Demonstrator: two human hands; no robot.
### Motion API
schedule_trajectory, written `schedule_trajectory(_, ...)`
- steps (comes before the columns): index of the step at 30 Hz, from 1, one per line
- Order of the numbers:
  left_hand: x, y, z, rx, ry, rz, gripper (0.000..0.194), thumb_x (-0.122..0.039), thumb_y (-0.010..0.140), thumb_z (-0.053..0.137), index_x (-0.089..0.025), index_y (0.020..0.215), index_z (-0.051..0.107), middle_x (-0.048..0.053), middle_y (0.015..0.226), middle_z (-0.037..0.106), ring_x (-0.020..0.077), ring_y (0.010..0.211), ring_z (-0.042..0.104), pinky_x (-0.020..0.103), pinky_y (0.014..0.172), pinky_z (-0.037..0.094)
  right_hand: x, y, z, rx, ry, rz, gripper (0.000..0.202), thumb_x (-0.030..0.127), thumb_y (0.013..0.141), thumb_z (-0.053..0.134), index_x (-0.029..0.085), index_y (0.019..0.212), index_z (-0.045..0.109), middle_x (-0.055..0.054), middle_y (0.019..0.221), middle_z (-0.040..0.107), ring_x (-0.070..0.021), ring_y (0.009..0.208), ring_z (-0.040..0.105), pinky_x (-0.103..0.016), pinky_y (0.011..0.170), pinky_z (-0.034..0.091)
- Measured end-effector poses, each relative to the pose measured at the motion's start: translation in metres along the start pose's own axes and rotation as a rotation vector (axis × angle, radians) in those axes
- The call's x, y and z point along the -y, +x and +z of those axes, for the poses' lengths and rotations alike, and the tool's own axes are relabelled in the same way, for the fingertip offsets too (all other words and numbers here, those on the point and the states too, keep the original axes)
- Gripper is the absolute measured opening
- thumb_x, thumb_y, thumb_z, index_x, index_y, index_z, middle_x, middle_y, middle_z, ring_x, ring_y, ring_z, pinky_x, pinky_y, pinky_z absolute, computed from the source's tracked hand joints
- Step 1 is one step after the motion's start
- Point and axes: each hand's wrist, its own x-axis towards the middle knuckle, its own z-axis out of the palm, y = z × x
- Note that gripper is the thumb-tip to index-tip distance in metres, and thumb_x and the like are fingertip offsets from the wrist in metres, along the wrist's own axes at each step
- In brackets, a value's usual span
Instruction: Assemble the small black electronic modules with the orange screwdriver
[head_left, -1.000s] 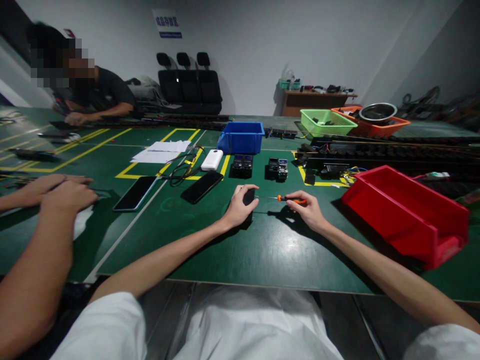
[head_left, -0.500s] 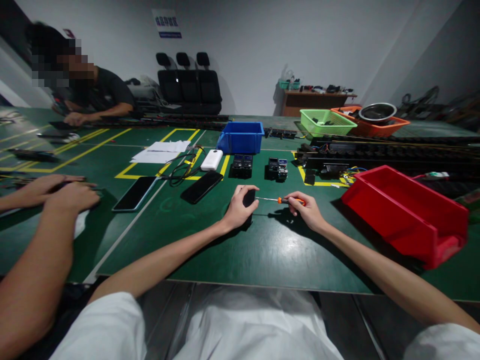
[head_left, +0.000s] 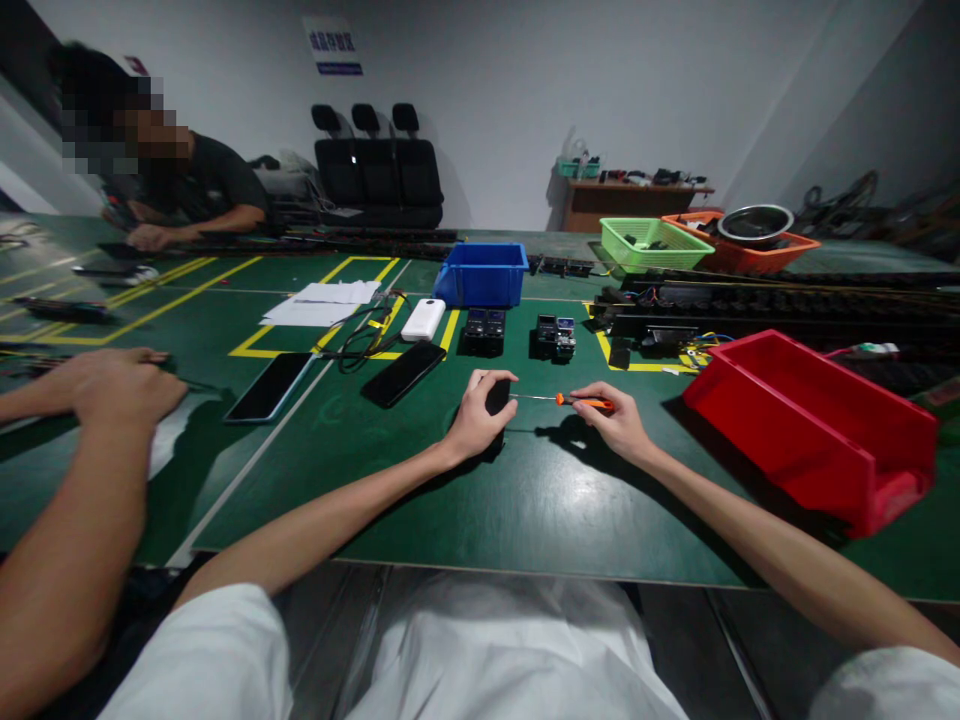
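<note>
My left hand (head_left: 478, 417) is wrapped around a small black block-shaped part (head_left: 498, 397) on the green table; its thumb and fingers cover much of it. From the right, my right hand (head_left: 609, 418) grips a screwdriver (head_left: 596, 403) with an orange and black handle. The thin metal shaft lies level and its tip reaches the right side of the black part, by my left thumb. Beyond my hands stand more black modules (head_left: 484, 332) and, to their right, a pair of small black and silver modules (head_left: 555, 338).
A red bin (head_left: 780, 440) stands at right, a blue bin (head_left: 484, 275) at the back. Left of centre lie a black phone (head_left: 405, 374), a white power bank (head_left: 423, 320) and another phone (head_left: 270, 388). A neighbour's hands (head_left: 131, 385) work at far left; another person sits across the table.
The fingers of my right hand have shifted around the screwdriver handle, while its tip stays at the black part. My left hand is unmoved. The neighbour's hands at left have moved slightly.
</note>
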Motion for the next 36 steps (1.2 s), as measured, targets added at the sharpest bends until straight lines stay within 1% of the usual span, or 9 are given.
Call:
schedule_trajectory(4,0.0,-0.0002,-0.0005,0.0,-0.009,0.0,0.029,-0.019,0.083,0.06,-0.024,0.111,0.058,0.004,0.109,0.053,0.0178,0.106,0.054,0.034,0.098,0.044,-0.0004,-0.0002,-0.0011,-0.009,-0.024,-0.113,0.019,0.034,0.079,0.072,0.02,0.091,0.069,-0.004,0.085,0.064,-0.0156,0.076,0.06,-0.029,0.07,0.047)
schedule_trajectory(6,-0.0003,-0.0002,-0.0008,0.0,-0.013,0.005,0.029,-0.019,0.083,0.06,-0.024,0.112,0.058,0.003,0.109,0.053,0.0175,0.106,0.054,0.034,0.098,0.044,0.0001,-0.0001,-0.001,-0.012,-0.01,-0.118,0.018,0.034,0.078,0.073,0.02,0.089,0.07,-0.003,0.085,0.063,-0.0158,0.077,0.059,-0.03,0.071,0.047)
schedule_trajectory(9,-0.001,-0.0003,-0.0009,0.002,-0.013,0.017,0.029,-0.018,0.083,0.06,-0.024,0.111,0.058,0.003,0.108,0.053,0.0173,0.105,0.054,0.033,0.097,0.044,0.0009,0.0005,-0.0001,-0.006,0.097,0.009,0.023,0.036,0.075,0.075,0.02,0.091,0.069,-0.002,0.083,0.063,-0.0128,0.067,0.057,-0.027,0.063,0.047)
schedule_trajectory(11,-0.0014,-0.0004,-0.0007,0.007,-0.012,0.023,0.029,-0.018,0.083,0.06,-0.024,0.112,0.058,0.003,0.109,0.053,0.0174,0.106,0.054,0.033,0.097,0.044,0.0017,0.001,0.0006,-0.007,0.211,0.115,0.031,0.037,0.074,0.076,0.021,0.099,0.066,0.0,0.077,0.064,-0.0114,0.061,0.056,-0.026,0.059,0.046)
schedule_trajectory(15,-0.0006,-0.0001,-0.0003,0.006,-0.004,0.017,0.029,-0.019,0.083,0.06,-0.024,0.112,0.058,0.004,0.109,0.053,0.0177,0.106,0.054,0.034,0.097,0.045,0.0025,0.0017,0.0019,0.02,0.339,0.2,0.038,0.043,0.079,0.071,0.021,0.107,0.062,-0.001,0.076,0.065,-0.0131,0.062,0.059,-0.026,0.057,0.047)
schedule_trajectory(20,0.0009,0.0006,-0.0014,-0.004,-0.003,0.005,0.03,-0.019,0.083,0.061,-0.023,0.113,0.058,0.004,0.108,0.053,0.0174,0.105,0.054,0.034,0.097,0.045,-0.0011,0.0012,0.0028,0.028,0.256,0.166,0.027,0.045,0.086,0.062,0.018,0.089,0.061,0.005,0.052,0.05,-0.0082,0.045,0.042,-0.022,0.044,0.031)
schedule_trajectory(22,0.0008,0.0006,-0.0016,-0.003,-0.008,0.007,0.03,-0.019,0.084,0.06,-0.023,0.113,0.058,0.004,0.109,0.053,0.0176,0.106,0.054,0.034,0.098,0.044,-0.0016,0.0009,0.0026,0.021,0.227,0.156,0.025,0.043,0.086,0.063,0.018,0.085,0.06,0.006,0.049,0.046,-0.0073,0.043,0.039,-0.021,0.044,0.027)
schedule_trajectory(29,0.0012,0.0003,-0.0009,-0.003,-0.005,0.002,0.031,-0.019,0.083,0.06,-0.024,0.114,0.057,0.004,0.109,0.053,0.0182,0.106,0.054,0.036,0.097,0.045,-0.0002,0.0008,0.001,-0.01,0.119,0.075,0.025,0.039,0.08,0.07,0.018,0.092,0.063,0.003,0.065,0.055,-0.009,0.052,0.047,-0.023,0.05,0.035)
schedule_trajectory(36,0.0015,0.0006,-0.0008,-0.007,0.001,0.006,0.031,-0.018,0.083,0.06,-0.024,0.113,0.057,0.004,0.109,0.053,0.018,0.105,0.054,0.035,0.097,0.045,-0.0038,0.0007,0.0009,-0.032,0.152,0.018,0.022,0.033,0.076,0.075,0.019,0.089,0.064,0.0,0.08,0.061,-0.0098,0.061,0.054,-0.024,0.058,0.043)
